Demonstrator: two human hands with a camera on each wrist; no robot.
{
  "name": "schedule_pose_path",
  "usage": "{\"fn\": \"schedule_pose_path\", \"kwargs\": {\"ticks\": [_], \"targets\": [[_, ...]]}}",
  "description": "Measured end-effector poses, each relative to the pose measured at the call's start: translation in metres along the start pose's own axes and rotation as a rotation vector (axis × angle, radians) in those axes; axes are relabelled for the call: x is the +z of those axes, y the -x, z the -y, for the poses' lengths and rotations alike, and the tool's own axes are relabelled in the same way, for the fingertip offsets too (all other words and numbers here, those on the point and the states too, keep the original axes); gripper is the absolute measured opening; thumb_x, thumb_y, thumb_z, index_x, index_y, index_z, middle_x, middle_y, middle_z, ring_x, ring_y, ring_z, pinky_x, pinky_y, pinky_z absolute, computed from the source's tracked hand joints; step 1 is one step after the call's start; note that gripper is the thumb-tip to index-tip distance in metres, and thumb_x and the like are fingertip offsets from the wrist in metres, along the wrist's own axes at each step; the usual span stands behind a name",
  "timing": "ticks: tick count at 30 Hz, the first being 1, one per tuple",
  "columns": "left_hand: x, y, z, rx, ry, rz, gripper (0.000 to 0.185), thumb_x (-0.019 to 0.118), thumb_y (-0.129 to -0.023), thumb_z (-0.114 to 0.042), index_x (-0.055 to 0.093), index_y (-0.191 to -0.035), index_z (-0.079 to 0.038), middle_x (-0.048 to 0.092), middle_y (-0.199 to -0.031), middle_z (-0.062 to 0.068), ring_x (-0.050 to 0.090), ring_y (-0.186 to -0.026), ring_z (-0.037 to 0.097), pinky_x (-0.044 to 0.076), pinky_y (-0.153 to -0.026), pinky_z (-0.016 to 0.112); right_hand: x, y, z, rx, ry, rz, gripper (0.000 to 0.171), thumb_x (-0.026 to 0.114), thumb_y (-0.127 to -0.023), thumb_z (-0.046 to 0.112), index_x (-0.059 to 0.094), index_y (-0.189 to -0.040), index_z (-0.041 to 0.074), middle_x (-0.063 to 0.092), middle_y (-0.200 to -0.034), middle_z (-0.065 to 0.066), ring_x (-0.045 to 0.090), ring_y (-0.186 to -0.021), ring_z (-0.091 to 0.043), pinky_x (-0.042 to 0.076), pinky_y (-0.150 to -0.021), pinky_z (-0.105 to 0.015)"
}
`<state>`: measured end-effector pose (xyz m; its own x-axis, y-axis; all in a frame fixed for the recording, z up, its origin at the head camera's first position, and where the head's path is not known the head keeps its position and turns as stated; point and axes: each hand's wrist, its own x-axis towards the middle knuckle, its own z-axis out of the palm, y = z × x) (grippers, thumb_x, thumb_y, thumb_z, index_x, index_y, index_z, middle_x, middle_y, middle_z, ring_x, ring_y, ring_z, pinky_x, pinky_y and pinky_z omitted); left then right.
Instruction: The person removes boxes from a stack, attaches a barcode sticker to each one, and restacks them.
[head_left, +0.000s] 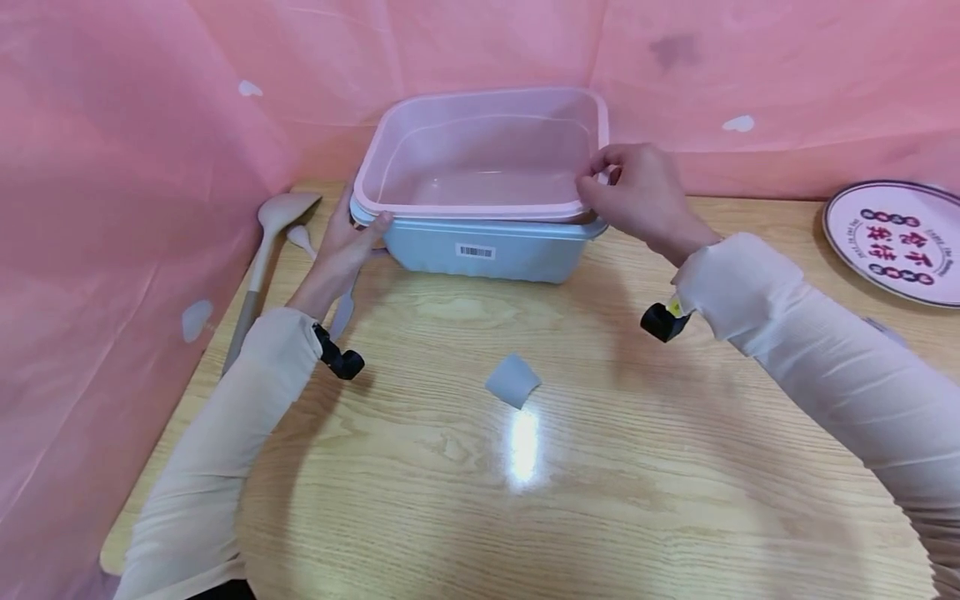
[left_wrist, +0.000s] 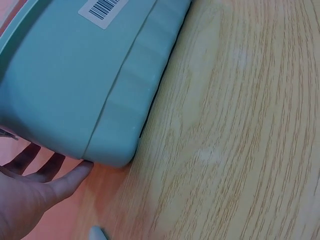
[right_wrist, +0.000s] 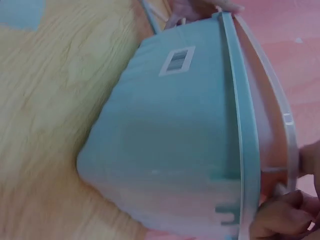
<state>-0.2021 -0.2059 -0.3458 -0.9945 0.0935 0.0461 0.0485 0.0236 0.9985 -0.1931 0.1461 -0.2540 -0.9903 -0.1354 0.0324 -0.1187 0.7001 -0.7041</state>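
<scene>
A pink plastic basin (head_left: pixel 480 210) sits inside a light-blue plastic basin (head_left: pixel 420 250) on the table. In the right wrist view, the pink basin's near rim (right_wrist: pixel 287 120) stands raised above the blue rim. My right hand (head_left: pixel 637 196) pinches the pink rim at the right corner. At the left end, my left hand (head_left: pixel 341 254) holds the blue basin, its thumb at the rim. The left wrist view shows its fingers (left_wrist: pixel 70 182) against the blue outer wall. A barcode label (head_left: pixel 475 251) is on the blue basin's front.
Left of the basins lie a ladle-like utensil (head_left: pixel 277 212), a small spoon (head_left: pixel 300 238) and a pale utensil (head_left: pixel 342 315). A grey piece (head_left: pixel 513 381) lies mid-table. At the right is a round plate (head_left: pixel 900 242) with red characters. Pink cloth (head_left: pixel 480 46) hangs behind.
</scene>
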Motion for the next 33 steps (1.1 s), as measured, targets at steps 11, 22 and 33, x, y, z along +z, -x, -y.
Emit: {"fn": "schedule_pose_path", "kwargs": {"ticks": [11,22,33], "targets": [[0.0,0.0,-0.001,-0.015,0.001,-0.001,0.109,0.081,-0.059,-0.059,0.019,-0.149,-0.048,0.025,-0.156,0.004,0.038,-0.137,0.035,0.044,-0.092,0.068,0.005,-0.003,-0.004,-0.123,0.204,-0.039,0.024,0.049,-0.088,0.026,0.066,-0.09,0.009,0.057,-0.066,-0.005,0.047,-0.054,-0.015,0.035,-0.047,-0.025],[0.002,-0.001,-0.001,0.011,-0.033,0.017,0.096,0.078,-0.073,-0.051,0.02,-0.149,-0.048,0.025,-0.156,0.003,0.041,-0.134,0.035,0.046,-0.091,0.065,0.008,-0.003,-0.005,-0.158,0.312,-0.024,0.029,0.043,-0.088,0.022,0.064,-0.075,0.006,0.065,-0.057,-0.007,0.059,-0.039,-0.013,0.042,-0.04,-0.025],[0.002,0.0,-0.005,-0.003,-0.047,0.005,0.092,0.077,-0.081,-0.035,0.018,-0.151,-0.044,0.024,-0.156,0.005,0.041,-0.134,0.034,0.045,-0.098,0.06,0.016,0.003,-0.017,-0.185,0.235,-0.055,0.027,0.046,-0.09,0.023,0.064,-0.091,0.003,0.058,-0.065,-0.009,0.049,-0.054,-0.02,0.037,-0.045,-0.025]]}}
